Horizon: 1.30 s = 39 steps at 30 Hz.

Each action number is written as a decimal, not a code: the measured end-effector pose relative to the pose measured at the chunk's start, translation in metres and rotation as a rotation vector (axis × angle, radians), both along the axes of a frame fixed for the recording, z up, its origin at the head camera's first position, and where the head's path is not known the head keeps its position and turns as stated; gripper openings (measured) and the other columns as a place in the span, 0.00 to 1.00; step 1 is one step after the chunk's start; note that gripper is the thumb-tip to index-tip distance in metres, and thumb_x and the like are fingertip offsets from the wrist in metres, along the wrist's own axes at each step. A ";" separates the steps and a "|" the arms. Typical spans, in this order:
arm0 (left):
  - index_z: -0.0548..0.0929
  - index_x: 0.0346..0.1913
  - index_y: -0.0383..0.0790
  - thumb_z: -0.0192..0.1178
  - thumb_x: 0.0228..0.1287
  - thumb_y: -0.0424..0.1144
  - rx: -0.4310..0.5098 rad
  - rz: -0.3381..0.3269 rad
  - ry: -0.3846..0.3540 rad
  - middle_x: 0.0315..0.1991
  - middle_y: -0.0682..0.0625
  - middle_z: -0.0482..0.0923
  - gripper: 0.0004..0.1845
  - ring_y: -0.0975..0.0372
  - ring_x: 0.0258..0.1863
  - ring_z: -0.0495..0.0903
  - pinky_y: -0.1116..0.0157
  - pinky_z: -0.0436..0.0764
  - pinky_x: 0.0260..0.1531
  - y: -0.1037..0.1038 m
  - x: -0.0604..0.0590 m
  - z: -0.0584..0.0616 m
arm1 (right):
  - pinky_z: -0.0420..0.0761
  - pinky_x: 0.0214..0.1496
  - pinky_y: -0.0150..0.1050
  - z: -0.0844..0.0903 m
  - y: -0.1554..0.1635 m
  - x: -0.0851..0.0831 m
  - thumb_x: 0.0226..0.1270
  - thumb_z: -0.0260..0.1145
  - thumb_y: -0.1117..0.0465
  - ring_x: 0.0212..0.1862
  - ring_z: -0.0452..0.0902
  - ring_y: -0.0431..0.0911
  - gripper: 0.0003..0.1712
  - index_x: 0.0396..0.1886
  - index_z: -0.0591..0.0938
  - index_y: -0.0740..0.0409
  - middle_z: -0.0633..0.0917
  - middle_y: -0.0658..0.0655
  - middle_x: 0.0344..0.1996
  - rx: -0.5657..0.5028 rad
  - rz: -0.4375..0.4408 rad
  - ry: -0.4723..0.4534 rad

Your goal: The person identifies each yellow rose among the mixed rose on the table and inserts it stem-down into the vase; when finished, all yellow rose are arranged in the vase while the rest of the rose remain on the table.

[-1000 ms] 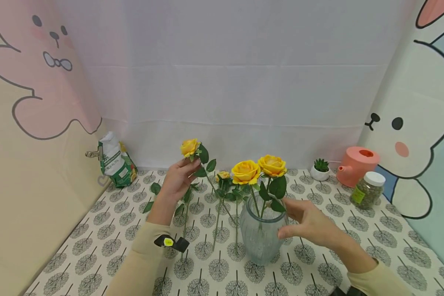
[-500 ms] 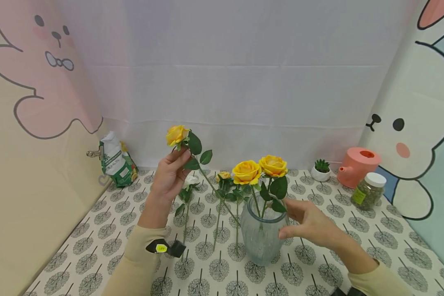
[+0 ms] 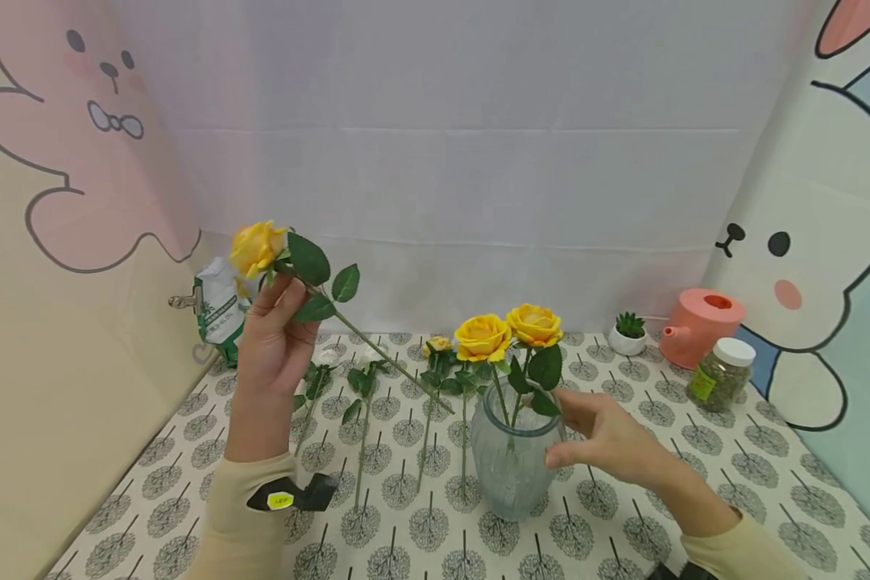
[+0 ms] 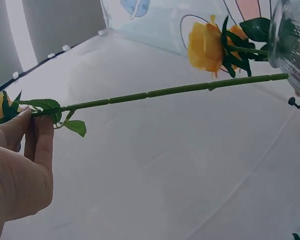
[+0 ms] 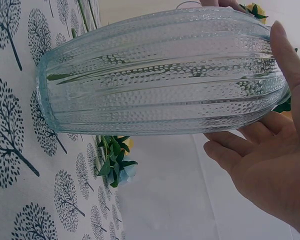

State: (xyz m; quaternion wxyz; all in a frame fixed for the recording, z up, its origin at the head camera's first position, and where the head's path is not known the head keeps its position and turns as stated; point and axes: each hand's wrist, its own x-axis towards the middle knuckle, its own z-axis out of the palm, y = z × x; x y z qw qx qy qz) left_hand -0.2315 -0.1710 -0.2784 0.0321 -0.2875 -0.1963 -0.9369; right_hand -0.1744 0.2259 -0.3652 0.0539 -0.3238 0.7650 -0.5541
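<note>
My left hand [image 3: 271, 338] pinches a yellow rose [image 3: 256, 246] by its stem just below the bloom and holds it high at the left. Its long stem [image 3: 384, 358] slants down toward the glass vase [image 3: 511, 463]. The left wrist view shows the fingers [image 4: 37, 142] on the stem [image 4: 165, 92], whose cut end is near the vase [image 4: 295, 40]. My right hand [image 3: 605, 439] cups the vase's upper right side, thumb in front and fingers behind. Two yellow roses [image 3: 507, 330] stand in it. The ribbed vase [image 5: 165, 75] fills the right wrist view, with the right hand [image 5: 270, 165] round it.
More flowers [image 3: 399, 374] lie on the tree-print tablecloth [image 3: 188, 483] left of the vase. A clipped green-and-white bag [image 3: 221, 314] stands back left. A small potted succulent [image 3: 628, 332], a pink watering can [image 3: 698, 324] and a white-lidded jar [image 3: 721, 372] stand back right. Cloth walls enclose the table.
My left hand has raised the rose and carried it left, so the stem now slants clear of the table. The right hand has stayed on the vase.
</note>
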 end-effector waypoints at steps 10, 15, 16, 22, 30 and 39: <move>0.86 0.42 0.26 0.60 0.64 0.18 0.145 -0.052 0.008 0.41 0.38 0.84 0.08 0.51 0.37 0.86 0.60 0.87 0.41 0.010 0.026 0.015 | 0.68 0.66 0.31 -0.001 -0.001 -0.002 0.59 0.77 0.62 0.69 0.66 0.60 0.50 0.73 0.60 0.74 0.64 0.73 0.71 -0.011 0.021 0.031; 0.84 0.40 0.28 0.58 0.67 0.19 0.088 -0.041 0.055 0.40 0.40 0.84 0.06 0.52 0.38 0.87 0.61 0.86 0.43 0.028 0.034 0.013 | 0.68 0.67 0.32 -0.001 -0.001 -0.002 0.59 0.77 0.62 0.69 0.67 0.56 0.50 0.74 0.61 0.72 0.64 0.71 0.71 -0.017 0.034 0.037; 0.84 0.40 0.28 0.58 0.67 0.19 0.081 -0.037 0.060 0.39 0.40 0.84 0.06 0.52 0.38 0.87 0.62 0.86 0.43 0.031 0.036 0.012 | 0.68 0.67 0.32 -0.001 -0.001 -0.002 0.59 0.77 0.61 0.69 0.67 0.56 0.50 0.74 0.61 0.72 0.64 0.71 0.71 -0.017 0.035 0.037; 0.83 0.41 0.31 0.58 0.67 0.19 0.021 -0.014 0.055 0.38 0.44 0.84 0.07 0.55 0.39 0.86 0.64 0.86 0.42 0.052 0.048 0.007 | 0.68 0.66 0.31 -0.001 -0.001 -0.001 0.58 0.77 0.62 0.69 0.65 0.61 0.50 0.73 0.61 0.74 0.64 0.72 0.71 -0.006 0.014 0.030; 0.81 0.48 0.34 0.63 0.64 0.20 -0.082 0.135 0.030 0.39 0.47 0.79 0.12 0.60 0.39 0.82 0.68 0.84 0.41 0.064 0.060 0.005 | 0.68 0.67 0.31 0.000 -0.001 -0.001 0.59 0.77 0.61 0.69 0.65 0.60 0.50 0.73 0.60 0.74 0.64 0.72 0.71 -0.017 0.028 0.035; 0.82 0.50 0.33 0.57 0.64 0.17 -0.167 0.206 0.061 0.39 0.45 0.79 0.15 0.60 0.38 0.83 0.64 0.85 0.45 0.072 0.065 0.001 | 0.69 0.67 0.32 -0.002 -0.001 -0.003 0.59 0.77 0.61 0.67 0.70 0.42 0.48 0.74 0.63 0.69 0.67 0.69 0.71 -0.037 0.050 0.037</move>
